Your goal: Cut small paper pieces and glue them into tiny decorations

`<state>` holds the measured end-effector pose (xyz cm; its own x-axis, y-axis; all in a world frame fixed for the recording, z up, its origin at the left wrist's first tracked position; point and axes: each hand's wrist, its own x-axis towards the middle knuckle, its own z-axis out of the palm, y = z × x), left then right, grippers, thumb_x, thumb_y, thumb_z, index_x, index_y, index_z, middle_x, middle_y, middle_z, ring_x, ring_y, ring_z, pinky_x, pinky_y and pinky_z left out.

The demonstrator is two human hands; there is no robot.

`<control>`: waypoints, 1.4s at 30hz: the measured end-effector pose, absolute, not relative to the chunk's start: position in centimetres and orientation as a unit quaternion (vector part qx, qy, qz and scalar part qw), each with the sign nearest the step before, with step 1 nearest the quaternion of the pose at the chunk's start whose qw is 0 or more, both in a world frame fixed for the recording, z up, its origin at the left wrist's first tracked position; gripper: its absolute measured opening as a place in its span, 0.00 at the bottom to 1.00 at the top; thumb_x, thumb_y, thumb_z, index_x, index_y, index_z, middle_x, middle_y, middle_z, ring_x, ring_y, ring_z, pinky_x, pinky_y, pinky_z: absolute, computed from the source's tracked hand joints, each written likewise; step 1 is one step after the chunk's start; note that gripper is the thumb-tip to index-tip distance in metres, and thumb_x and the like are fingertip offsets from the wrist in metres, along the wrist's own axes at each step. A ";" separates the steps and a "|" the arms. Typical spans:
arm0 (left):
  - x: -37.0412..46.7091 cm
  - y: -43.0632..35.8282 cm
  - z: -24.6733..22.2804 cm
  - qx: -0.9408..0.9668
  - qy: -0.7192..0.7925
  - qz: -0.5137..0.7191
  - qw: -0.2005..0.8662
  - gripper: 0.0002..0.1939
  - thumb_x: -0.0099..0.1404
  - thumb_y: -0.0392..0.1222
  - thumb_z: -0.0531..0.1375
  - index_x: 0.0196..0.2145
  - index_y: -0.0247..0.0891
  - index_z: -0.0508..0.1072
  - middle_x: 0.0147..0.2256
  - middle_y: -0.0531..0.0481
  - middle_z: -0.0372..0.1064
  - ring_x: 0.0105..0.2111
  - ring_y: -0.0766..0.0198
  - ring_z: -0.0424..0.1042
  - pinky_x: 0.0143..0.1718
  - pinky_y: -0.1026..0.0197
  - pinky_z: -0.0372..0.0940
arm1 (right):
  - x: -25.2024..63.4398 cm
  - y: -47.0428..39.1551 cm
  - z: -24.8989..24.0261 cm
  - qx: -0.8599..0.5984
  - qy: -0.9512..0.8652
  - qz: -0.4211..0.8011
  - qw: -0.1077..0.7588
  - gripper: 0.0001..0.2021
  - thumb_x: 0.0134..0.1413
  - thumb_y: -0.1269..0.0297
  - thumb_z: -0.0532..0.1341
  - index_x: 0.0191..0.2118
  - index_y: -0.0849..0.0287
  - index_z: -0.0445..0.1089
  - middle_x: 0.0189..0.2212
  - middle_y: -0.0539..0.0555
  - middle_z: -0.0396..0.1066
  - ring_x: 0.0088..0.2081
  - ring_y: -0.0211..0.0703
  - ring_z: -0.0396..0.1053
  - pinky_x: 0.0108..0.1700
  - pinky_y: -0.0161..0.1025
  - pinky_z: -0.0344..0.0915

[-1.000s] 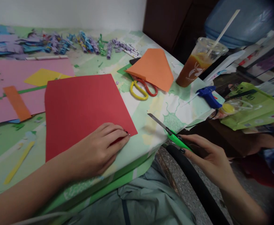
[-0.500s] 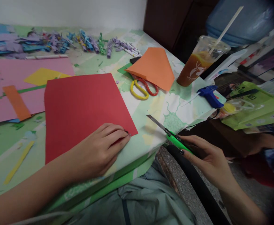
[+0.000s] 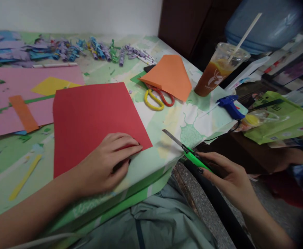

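A red sheet of paper (image 3: 94, 114) lies on the table. My left hand (image 3: 115, 159) rests on its near right part, fingertips down by the corner and thumb apart from them. Part of the sheet's near edge is hidden beneath that hand and forearm. My right hand (image 3: 226, 176) grips a green utility knife (image 3: 196, 160) just past the table's front edge. The knife's long blade is out, pointing up and left over the tablecloth, apart from the paper.
Behind the red sheet are scissors (image 3: 154, 100) partly under orange paper (image 3: 169, 76). To the right stand a drink cup (image 3: 215, 74) and a blue glue gun (image 3: 231, 106). Pink paper (image 3: 1, 117) and a yellow strip (image 3: 25, 176) lie left. Curled paper rolls (image 3: 97, 48) line the back.
My left thumb has moved away from the fingers, and the fingertips have drawn slightly back from the corner. My right hand holds the knife nearly still. The view has shifted slightly.
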<state>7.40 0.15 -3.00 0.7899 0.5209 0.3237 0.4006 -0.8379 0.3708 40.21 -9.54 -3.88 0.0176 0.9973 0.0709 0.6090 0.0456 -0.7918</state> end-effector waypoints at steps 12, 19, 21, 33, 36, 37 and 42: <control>7.7 0.5 -3.6 0.943 0.245 0.193 0.116 0.18 0.65 0.34 0.55 0.53 0.36 0.69 0.46 0.39 0.66 0.47 0.51 0.64 0.48 0.46 0.60 | 40.5 -9.2 -3.9 -0.627 -0.643 0.289 0.333 0.14 0.54 0.63 0.64 0.48 0.49 0.72 0.45 0.52 0.74 0.46 0.49 0.71 0.46 0.43 0.69; 8.0 0.1 -3.8 0.945 0.246 0.201 0.081 0.17 0.65 0.34 0.55 0.51 0.35 0.69 0.45 0.38 0.67 0.48 0.49 0.64 0.47 0.45 0.61 | 40.4 -9.1 -4.1 -0.631 -0.639 0.285 0.335 0.14 0.52 0.62 0.65 0.47 0.51 0.73 0.44 0.54 0.74 0.46 0.51 0.71 0.46 0.44 0.70; 8.1 -0.1 -3.9 0.946 0.244 0.205 0.065 0.16 0.65 0.33 0.55 0.51 0.34 0.69 0.44 0.38 0.67 0.47 0.49 0.64 0.46 0.45 0.62 | 40.5 -9.1 -4.1 -0.633 -0.639 0.284 0.333 0.14 0.52 0.63 0.65 0.47 0.51 0.73 0.44 0.53 0.74 0.45 0.51 0.71 0.46 0.45 0.70; 9.0 -1.4 -3.6 0.941 0.283 0.186 0.015 0.17 0.65 0.32 0.54 0.51 0.27 0.69 0.46 0.33 0.65 0.53 0.40 0.60 0.49 0.39 0.61 | 40.1 -9.1 -4.1 -0.631 -0.635 0.301 0.328 0.15 0.53 0.63 0.65 0.48 0.50 0.72 0.44 0.53 0.74 0.46 0.49 0.70 0.45 0.44 0.68; 9.1 -1.6 -3.5 0.941 0.284 0.183 0.011 0.17 0.65 0.32 0.54 0.51 0.26 0.70 0.46 0.32 0.65 0.53 0.39 0.60 0.49 0.38 0.62 | 40.1 -9.2 -4.2 -0.632 -0.634 0.305 0.326 0.15 0.53 0.63 0.65 0.48 0.50 0.72 0.45 0.52 0.73 0.46 0.49 0.70 0.45 0.44 0.67; 9.1 -1.6 -3.5 0.941 0.285 0.184 0.012 0.17 0.65 0.32 0.54 0.50 0.26 0.70 0.46 0.31 0.65 0.53 0.39 0.60 0.49 0.38 0.62 | 40.1 -9.2 -4.2 -0.632 -0.633 0.307 0.325 0.15 0.53 0.63 0.65 0.48 0.50 0.72 0.45 0.52 0.73 0.46 0.49 0.70 0.45 0.44 0.67; 9.0 -1.4 -3.6 0.926 0.314 0.203 0.045 0.17 0.64 0.33 0.54 0.49 0.30 0.73 0.51 0.32 0.62 0.58 0.38 0.55 0.52 0.35 0.59 | 40.2 -9.4 -4.3 -0.636 -0.629 0.314 0.318 0.15 0.53 0.63 0.65 0.49 0.50 0.71 0.45 0.53 0.73 0.46 0.49 0.70 0.46 0.44 0.66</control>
<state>8.97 -1.43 -3.57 0.7207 0.5995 0.3481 0.5628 -0.7992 0.2111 40.19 -9.42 -4.30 0.0123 0.9999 0.0002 0.6001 -0.0072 -0.7999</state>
